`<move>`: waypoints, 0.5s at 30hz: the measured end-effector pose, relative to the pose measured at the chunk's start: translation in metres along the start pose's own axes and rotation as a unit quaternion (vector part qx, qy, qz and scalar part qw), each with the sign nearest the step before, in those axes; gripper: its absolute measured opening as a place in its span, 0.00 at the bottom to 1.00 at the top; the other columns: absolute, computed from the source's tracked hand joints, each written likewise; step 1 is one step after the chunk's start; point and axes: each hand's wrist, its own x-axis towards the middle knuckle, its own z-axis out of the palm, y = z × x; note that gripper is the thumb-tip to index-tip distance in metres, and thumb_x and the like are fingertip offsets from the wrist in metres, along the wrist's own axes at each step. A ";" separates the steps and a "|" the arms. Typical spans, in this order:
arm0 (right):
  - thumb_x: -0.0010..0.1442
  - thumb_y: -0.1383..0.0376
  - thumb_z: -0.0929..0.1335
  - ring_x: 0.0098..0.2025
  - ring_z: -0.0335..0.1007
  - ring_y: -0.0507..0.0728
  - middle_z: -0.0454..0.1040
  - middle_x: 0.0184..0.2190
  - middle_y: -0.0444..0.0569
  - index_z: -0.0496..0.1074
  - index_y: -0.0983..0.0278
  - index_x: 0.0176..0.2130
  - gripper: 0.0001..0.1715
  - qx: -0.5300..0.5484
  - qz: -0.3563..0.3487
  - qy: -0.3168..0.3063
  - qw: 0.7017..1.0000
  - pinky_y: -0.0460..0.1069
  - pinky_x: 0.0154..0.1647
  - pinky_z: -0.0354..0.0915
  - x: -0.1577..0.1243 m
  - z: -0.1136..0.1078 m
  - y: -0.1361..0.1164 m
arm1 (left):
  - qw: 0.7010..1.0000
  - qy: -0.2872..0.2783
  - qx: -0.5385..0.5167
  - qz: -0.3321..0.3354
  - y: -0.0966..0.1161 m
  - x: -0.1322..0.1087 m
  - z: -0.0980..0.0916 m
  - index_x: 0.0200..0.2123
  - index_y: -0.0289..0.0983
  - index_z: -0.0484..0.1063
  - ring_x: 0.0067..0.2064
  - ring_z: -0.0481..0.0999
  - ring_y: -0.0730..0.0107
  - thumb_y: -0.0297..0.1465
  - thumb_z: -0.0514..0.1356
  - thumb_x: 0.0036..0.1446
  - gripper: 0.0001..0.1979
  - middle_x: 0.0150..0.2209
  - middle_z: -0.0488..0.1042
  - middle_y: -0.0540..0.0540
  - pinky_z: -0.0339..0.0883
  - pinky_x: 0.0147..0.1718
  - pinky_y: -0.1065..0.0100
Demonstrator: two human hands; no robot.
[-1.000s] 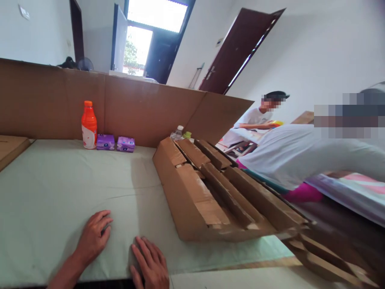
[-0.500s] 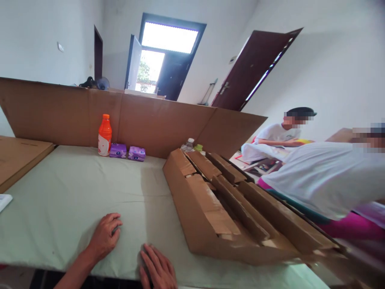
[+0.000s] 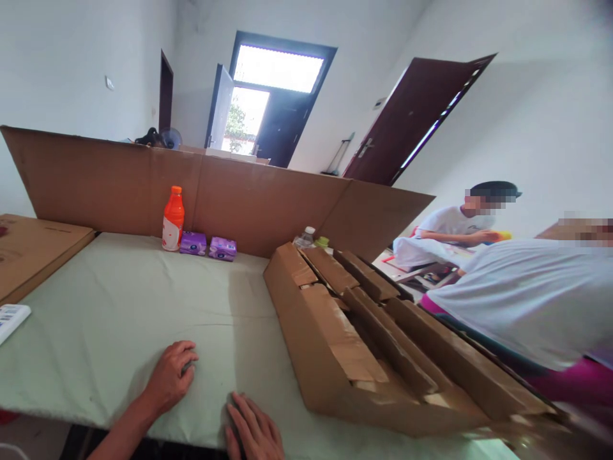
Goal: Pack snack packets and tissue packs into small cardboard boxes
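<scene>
My left hand (image 3: 170,378) rests on the pale green cloth (image 3: 138,300) over the table, holding nothing, its fingers loosely bent and the thumb apart. To its right and nearer the table's front edge, my right hand (image 3: 253,427) lies on the cloth with fingers stretched out, cut off by the bottom of the picture. Nearest to it is a cardboard box (image 3: 306,345) with long slots between cardboard dividers. An orange bottle (image 3: 173,217) stands upright at the back of the cloth, beside two purple packs, a left one (image 3: 193,243) and a right one (image 3: 223,249).
A cardboard panel (image 3: 268,198) stands along the table's back. Flat cardboard (image 3: 43,252) and a white object (image 3: 13,321) lie at the left. Behind the slotted box is a clear bottle (image 3: 305,237) with a white cap. Two people in white shirts sit at the right.
The view has shifted slightly, so the background and table things appear a little further right and lower. Both hands stay in place on the cloth.
</scene>
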 end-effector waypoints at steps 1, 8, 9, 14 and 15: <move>0.67 0.66 0.63 0.49 0.79 0.62 0.81 0.49 0.50 0.75 0.60 0.50 0.15 0.005 0.008 0.006 1.000 0.56 0.48 0.69 -0.001 0.002 0.000 | 1.000 0.000 0.001 0.001 0.000 0.000 0.000 0.39 0.38 0.79 0.50 0.79 0.58 0.23 0.56 0.53 0.14 0.48 0.80 0.40 0.75 0.51 0.55; 0.64 0.66 0.66 0.48 0.79 0.60 0.81 0.49 0.51 0.75 0.62 0.51 0.16 -0.006 -0.050 -0.013 0.999 0.54 0.46 0.71 0.008 -0.007 0.006 | 1.000 -0.004 0.005 0.005 -0.001 0.002 0.001 0.39 0.39 0.79 0.50 0.80 0.59 0.23 0.56 0.54 0.14 0.48 0.80 0.41 0.75 0.51 0.57; 0.64 0.66 0.65 0.48 0.79 0.60 0.81 0.49 0.51 0.75 0.62 0.51 0.16 -0.006 -0.045 -0.012 0.999 0.54 0.45 0.71 0.010 -0.009 0.005 | 1.000 -0.005 0.005 0.006 -0.002 0.002 0.001 0.39 0.39 0.79 0.50 0.80 0.59 0.24 0.56 0.54 0.14 0.48 0.80 0.41 0.75 0.51 0.56; 0.64 0.68 0.65 0.49 0.79 0.61 0.81 0.49 0.52 0.75 0.62 0.50 0.16 -0.001 -0.015 -0.018 1.000 0.55 0.46 0.72 0.018 -0.015 -0.003 | 1.000 0.000 0.006 0.018 -0.006 0.003 0.001 0.39 0.39 0.79 0.49 0.80 0.58 0.26 0.55 0.56 0.13 0.48 0.80 0.39 0.76 0.50 0.55; 0.63 0.68 0.65 0.49 0.78 0.61 0.81 0.50 0.52 0.75 0.61 0.50 0.16 0.000 -0.011 -0.019 1.000 0.55 0.46 0.72 0.019 -0.015 -0.004 | 1.000 0.002 0.007 0.022 -0.007 0.004 0.001 0.39 0.39 0.79 0.49 0.80 0.57 0.26 0.55 0.56 0.13 0.48 0.80 0.39 0.76 0.50 0.54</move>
